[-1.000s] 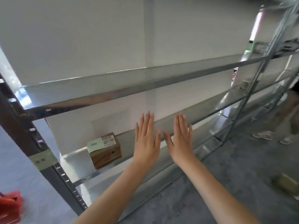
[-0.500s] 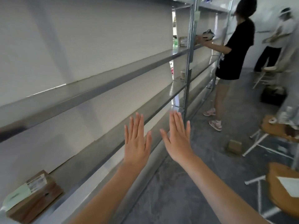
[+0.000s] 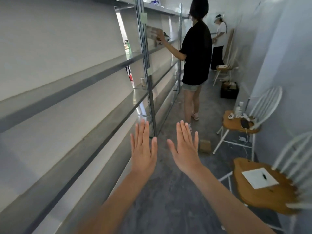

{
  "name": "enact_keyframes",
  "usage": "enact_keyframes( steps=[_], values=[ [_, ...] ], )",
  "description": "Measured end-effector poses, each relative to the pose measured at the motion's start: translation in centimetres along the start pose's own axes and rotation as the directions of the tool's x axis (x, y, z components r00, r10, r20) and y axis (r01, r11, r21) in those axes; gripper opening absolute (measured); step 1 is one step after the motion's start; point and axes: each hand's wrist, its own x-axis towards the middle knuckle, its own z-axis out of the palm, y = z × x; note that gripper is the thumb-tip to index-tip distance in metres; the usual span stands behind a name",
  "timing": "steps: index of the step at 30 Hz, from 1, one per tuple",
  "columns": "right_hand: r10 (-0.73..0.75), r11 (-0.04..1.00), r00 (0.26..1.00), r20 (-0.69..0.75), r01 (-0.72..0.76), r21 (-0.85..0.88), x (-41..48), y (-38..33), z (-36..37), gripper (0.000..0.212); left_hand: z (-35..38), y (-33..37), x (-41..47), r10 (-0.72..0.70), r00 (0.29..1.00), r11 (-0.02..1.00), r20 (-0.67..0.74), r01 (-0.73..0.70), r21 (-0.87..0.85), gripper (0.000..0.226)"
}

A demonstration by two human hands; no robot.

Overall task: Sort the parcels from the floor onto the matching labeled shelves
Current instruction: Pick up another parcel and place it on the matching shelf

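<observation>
My left hand and my right hand are held out flat in front of me, backs up, fingers spread, with nothing in them. A small brown cardboard parcel lies on the grey floor just beyond and right of my right hand. The metal shelving runs along my left, its long shelves bare near me. A small parcel stands on a middle shelf further down the aisle.
A person in a black shirt stands ahead, one hand on a shelf. A second person stands further back. Two white chairs with wooden seats line the right wall. A black crate sits on the floor.
My view has swung right, from facing the shelves to looking down the aisle. The labelled parcel on the lower shelf has left the view. Both hands stay flat and empty.
</observation>
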Motion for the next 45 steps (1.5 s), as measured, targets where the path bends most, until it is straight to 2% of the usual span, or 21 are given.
enact_keyframes(
  steps=[6, 15, 23, 30, 37, 42, 45],
  values=[
    [0.088, 0.993, 0.996, -0.019, -0.089, -0.083, 2.6, 4.4, 1.2, 0.074, 4.1, -1.5, 3.2, -0.004, 0.997, 0.998, 0.073, 0.008, -0.055, 0.064],
    [0.139, 0.978, 0.99, -0.025, -0.141, -0.155, 12.0, 6.4, 4.3, 0.072, 11.1, -5.4, 12.2, 0.008, 0.994, 0.989, 0.108, 0.009, -0.149, 0.064],
    [0.223, 0.955, 0.973, -0.057, -0.23, -0.185, 22.3, 7.7, 6.8, 0.079, 15.9, -8.3, 22.9, 0.11, 0.981, 0.977, 0.161, -0.077, -0.197, 0.062],
    [0.344, 0.921, 0.938, -0.043, -0.346, -0.177, 26.6, 9.5, 8.2, 0.072, 19.8, -9.8, 27.5, 0.18, 0.96, 0.963, 0.213, -0.128, -0.236, 0.063],
    [0.36, 0.914, 0.932, -0.039, -0.361, -0.183, 30.5, 13.4, 8.7, 0.074, 23.9, -9.4, 31.3, 0.203, 0.956, 0.956, 0.21, -0.147, -0.255, 0.063],
    [0.334, 0.93, 0.94, -0.062, -0.34, -0.143, 34.5, 17.7, 9.4, 0.073, 28.1, -9.2, 34.2, 0.229, 0.942, 0.961, 0.245, -0.178, -0.214, 0.063],
    [0.332, 0.93, 0.941, -0.062, -0.338, -0.144, 37.4, 21.2, 9.2, 0.073, 31.1, -9.0, 36.6, 0.195, 0.945, 0.973, 0.262, -0.152, -0.175, 0.064]
  ],
)
